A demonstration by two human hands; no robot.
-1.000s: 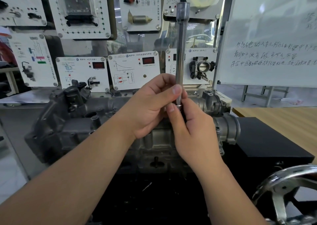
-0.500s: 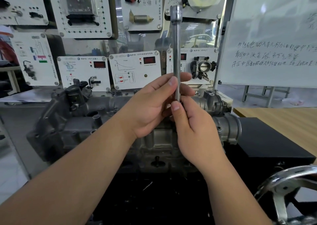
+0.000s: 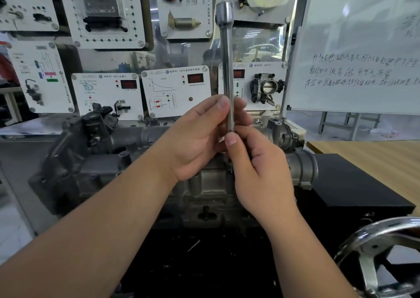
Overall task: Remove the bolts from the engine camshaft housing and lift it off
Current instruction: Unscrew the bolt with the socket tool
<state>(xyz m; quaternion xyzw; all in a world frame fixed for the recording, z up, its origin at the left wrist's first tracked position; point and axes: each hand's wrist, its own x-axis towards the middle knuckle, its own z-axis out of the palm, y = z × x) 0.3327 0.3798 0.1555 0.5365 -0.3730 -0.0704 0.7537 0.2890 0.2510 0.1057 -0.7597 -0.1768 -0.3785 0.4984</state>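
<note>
My left hand [image 3: 195, 138] and right hand [image 3: 256, 168] both pinch the long metal bar [image 3: 227, 70] upright over the camshaft housing [image 3: 127, 161] on the counter, so I should keep it straight and turn slowly.

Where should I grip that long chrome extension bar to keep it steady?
Probably the bare mid-shaft of the extension bar, pinched from the side. It stands upright, its lower end already held by the left hand and right hand; the thicker top end looks less convenient.
</note>
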